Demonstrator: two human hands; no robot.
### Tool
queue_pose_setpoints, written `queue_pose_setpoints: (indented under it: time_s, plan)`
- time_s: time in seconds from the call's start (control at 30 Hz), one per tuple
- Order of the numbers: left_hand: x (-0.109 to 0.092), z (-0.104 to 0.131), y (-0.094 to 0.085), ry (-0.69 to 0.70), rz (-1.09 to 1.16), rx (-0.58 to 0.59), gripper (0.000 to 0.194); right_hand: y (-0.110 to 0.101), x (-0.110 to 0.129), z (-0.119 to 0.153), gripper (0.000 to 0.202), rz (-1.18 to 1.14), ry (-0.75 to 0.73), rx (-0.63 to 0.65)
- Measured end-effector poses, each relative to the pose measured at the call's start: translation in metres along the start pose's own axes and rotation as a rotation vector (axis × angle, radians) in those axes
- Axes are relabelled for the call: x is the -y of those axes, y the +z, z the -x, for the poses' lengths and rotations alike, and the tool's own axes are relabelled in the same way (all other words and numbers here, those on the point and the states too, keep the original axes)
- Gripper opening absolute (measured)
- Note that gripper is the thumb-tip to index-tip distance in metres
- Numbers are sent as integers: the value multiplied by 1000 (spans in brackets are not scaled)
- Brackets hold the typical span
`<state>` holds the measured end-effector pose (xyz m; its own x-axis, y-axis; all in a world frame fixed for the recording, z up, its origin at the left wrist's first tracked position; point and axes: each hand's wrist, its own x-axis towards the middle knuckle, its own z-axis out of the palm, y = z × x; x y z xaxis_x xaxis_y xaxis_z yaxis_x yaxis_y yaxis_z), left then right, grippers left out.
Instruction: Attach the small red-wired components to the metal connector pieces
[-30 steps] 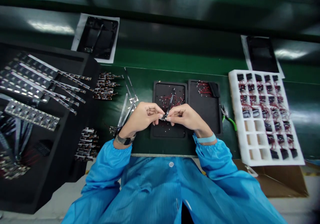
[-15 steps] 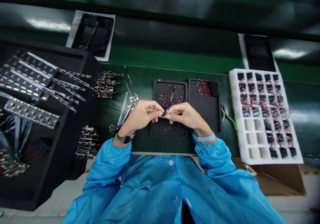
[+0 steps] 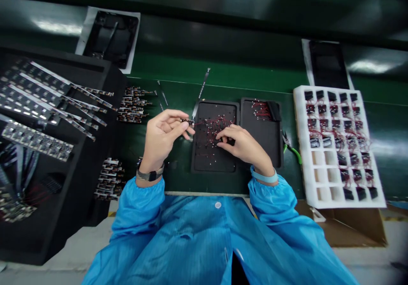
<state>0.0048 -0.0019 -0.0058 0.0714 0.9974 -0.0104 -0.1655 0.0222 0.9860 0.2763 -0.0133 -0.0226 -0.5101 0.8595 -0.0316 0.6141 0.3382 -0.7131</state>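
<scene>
Between the thumb and fingers of my left hand (image 3: pixel 166 133) is a small circuit board (image 3: pixel 186 122), held at the left edge of a black tray (image 3: pixel 201 166). A ribbon cable (image 3: pixel 202 85) rises from the board, and a thin red wire seems to run from it toward the tray. Many small red-wired parts (image 3: pixel 216 125) lie scattered in that tray. My right hand (image 3: pixel 237 142) reaches over the tray's right side, thumb and forefinger slightly apart at the wires. I make out nothing between its fingertips.
A second black tray (image 3: pixel 263 142) holds red wires (image 3: pixel 261 110) and a black block. Green-handled pliers (image 3: pixel 291 149) lie beside it. At right stands a white foam tray (image 3: pixel 333 200) of black wired parts. Circuit-board stacks (image 3: pixel 132 104) and a black bin (image 3: pixel 105 79) are at left.
My hands have parted. The left has moved left and up with the board, whose cable now points up past the tray. My right hand has shifted right, off the board and over the wires.
</scene>
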Motion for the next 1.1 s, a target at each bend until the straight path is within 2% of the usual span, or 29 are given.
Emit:
queue_pose_setpoints:
  time_s: [0.1,0.2,0.37,0.53,0.63,0.8,0.87,0.97,1.1]
  plan:
    - [1,-1,0,20,23,-72,31,-1,-1,0,8,37,64,-64]
    - [3,-2,-2,47,24,-126,26,-5,-2,1,9,71,151,-169]
    - [6,-5,-3,59,-12,-162,20,7,3,-4,13,179,174,-151]
    - [9,-4,-4,57,-21,-148,20,20,9,-9,11,221,176,-184]
    - [11,-3,-4,62,-34,-139,19,15,9,-7,11,147,161,-196]
    - [10,-3,-2,87,-87,-140,23,6,8,-3,4,-172,194,-219]
    - [10,-3,-1,90,-94,-132,28,5,9,-2,11,-249,206,-209]
    - [11,-3,-2,47,-24,-108,33,4,13,-1,11,-306,199,-203]
    - [13,-5,-5,-49,69,-94,28,1,19,0,12,-339,158,-219]
